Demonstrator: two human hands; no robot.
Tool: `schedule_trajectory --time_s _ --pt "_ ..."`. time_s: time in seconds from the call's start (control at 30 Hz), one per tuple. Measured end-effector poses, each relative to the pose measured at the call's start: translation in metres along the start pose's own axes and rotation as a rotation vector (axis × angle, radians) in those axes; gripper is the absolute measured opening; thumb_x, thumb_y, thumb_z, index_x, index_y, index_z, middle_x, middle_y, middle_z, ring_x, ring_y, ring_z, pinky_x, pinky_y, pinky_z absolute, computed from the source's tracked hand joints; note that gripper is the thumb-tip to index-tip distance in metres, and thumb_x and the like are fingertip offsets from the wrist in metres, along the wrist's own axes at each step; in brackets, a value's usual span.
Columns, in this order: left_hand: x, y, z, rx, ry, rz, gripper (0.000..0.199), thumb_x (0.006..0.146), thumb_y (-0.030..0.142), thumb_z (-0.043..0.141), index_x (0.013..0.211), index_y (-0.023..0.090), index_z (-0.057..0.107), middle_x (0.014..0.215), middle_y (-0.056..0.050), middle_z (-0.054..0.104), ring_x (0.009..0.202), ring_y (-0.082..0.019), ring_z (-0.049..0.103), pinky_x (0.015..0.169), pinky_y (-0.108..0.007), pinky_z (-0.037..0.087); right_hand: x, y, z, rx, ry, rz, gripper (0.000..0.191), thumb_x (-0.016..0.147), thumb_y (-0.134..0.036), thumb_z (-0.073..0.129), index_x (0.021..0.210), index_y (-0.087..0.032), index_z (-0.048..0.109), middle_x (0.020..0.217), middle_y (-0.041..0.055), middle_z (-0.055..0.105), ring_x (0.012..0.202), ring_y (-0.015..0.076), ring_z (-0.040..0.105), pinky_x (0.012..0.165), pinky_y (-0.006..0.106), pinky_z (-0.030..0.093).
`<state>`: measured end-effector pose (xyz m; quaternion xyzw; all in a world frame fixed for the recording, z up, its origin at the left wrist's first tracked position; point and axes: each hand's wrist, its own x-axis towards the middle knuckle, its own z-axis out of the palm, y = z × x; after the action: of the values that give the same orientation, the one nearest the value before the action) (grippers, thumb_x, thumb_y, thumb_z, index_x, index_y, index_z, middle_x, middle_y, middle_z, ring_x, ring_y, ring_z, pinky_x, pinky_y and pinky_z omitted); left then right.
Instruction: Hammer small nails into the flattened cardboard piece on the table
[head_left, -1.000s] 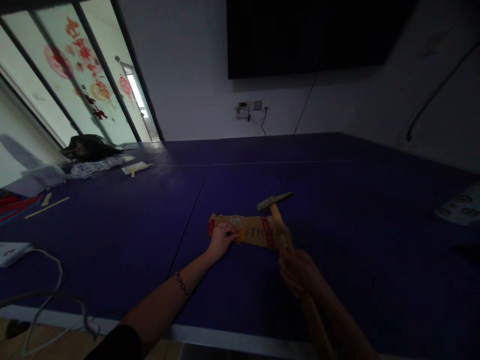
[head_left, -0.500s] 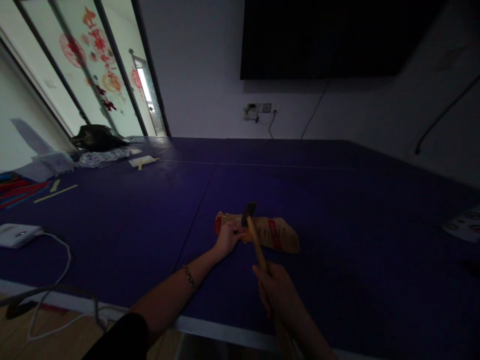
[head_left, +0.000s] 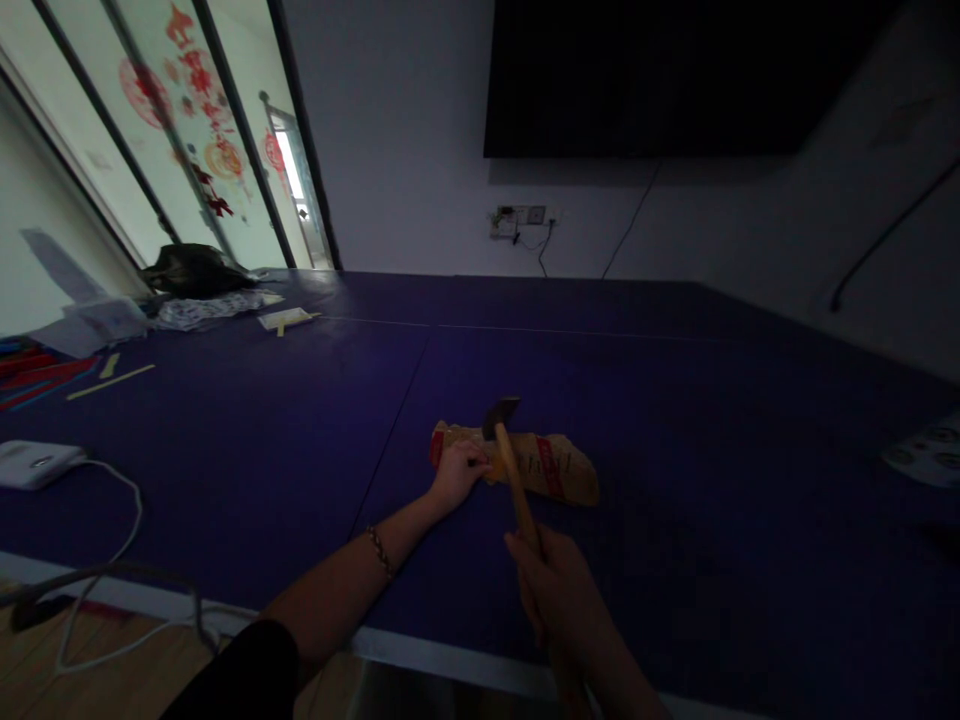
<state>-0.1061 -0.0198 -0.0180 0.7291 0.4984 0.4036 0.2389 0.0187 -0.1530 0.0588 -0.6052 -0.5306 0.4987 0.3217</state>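
Observation:
A brown paper bag (head_left: 574, 475) with red bands and dark lettering lies flat on the purple-blue table (head_left: 645, 400). My left hand (head_left: 457, 474) rests on its left half, thumb and fingers pinched together. Whatever is between those fingertips is too small and dark to make out. My right hand (head_left: 553, 580) is wrapped round the wooden handle of a hammer (head_left: 513, 475). Its dark metal head (head_left: 500, 416) hangs over the bag's upper edge, just right of my left fingertips. I cannot tell whether the head touches the bag.
A white box-shaped device (head_left: 39, 464) with a white cable (head_left: 127, 482) sits at the left. Red and blue strips (head_left: 45, 380), yellow strips (head_left: 111, 382), clear plastic packaging (head_left: 206, 310) and a black bag (head_left: 196, 270) lie farther back. A patterned sheet (head_left: 930, 455) is at the right edge.
The hammer head has lifted slightly and tipped a little to the right. My left hand stays on the paper bag in nearly the same place.

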Motion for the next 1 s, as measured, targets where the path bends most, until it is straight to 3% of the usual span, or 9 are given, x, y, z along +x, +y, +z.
schedule_trajectory --time_s 0.3,0.47,0.67,0.83,1.0 --pt "0.001 0.000 0.001 -0.005 0.002 0.003 0.006 0.060 0.013 0.069 0.057 0.015 0.064 0.070 -0.002 0.064 0.069 -0.014 0.059 0.070 -0.027 0.047 0.000 -0.001 -0.003 0.003 0.003 0.055 0.025 0.067 -0.043 0.041 0.056 -0.021 0.037 0.029 -0.0091 0.034 0.023 0.0068 0.030 0.027 0.019 0.022" --pt "0.001 -0.001 0.001 0.006 0.001 0.003 0.005 0.061 0.012 0.068 0.058 0.014 0.065 0.071 -0.002 0.064 0.070 -0.014 0.059 0.069 -0.027 0.047 0.001 -0.002 -0.001 -0.060 0.039 -0.023 0.023 0.066 -0.038 0.043 0.053 -0.020 0.037 0.032 -0.0080 0.034 0.029 0.0065 0.032 0.032 0.020 0.024" --pt "0.002 -0.002 0.002 0.022 -0.002 0.015 0.004 0.061 0.012 0.068 0.059 0.014 0.065 0.070 -0.002 0.064 0.071 -0.015 0.059 0.070 -0.028 0.046 0.000 0.002 -0.002 -0.068 0.026 0.051 0.023 0.066 -0.039 0.044 0.054 -0.020 0.039 0.035 -0.0070 0.037 0.028 0.0070 0.033 0.032 0.021 0.024" --pt "0.001 -0.001 0.001 0.035 -0.012 0.040 0.005 0.061 0.014 0.069 0.065 0.015 0.066 0.074 -0.003 0.064 0.075 -0.015 0.058 0.074 -0.029 0.045 -0.008 -0.009 -0.036 -0.157 0.165 0.036 0.028 0.066 -0.048 0.043 0.056 -0.021 0.041 0.033 -0.0069 0.036 0.026 0.0094 0.035 0.031 0.023 0.027" --pt "0.001 -0.002 0.001 0.055 -0.013 0.055 0.015 0.058 0.015 0.071 0.072 0.016 0.066 0.078 -0.004 0.064 0.082 -0.017 0.057 0.079 -0.032 0.044 0.016 0.010 -0.098 -0.595 0.458 -0.039 0.033 0.070 -0.049 0.040 0.058 -0.020 0.049 0.046 0.0032 0.055 0.042 0.0170 0.053 0.043 0.026 0.037"
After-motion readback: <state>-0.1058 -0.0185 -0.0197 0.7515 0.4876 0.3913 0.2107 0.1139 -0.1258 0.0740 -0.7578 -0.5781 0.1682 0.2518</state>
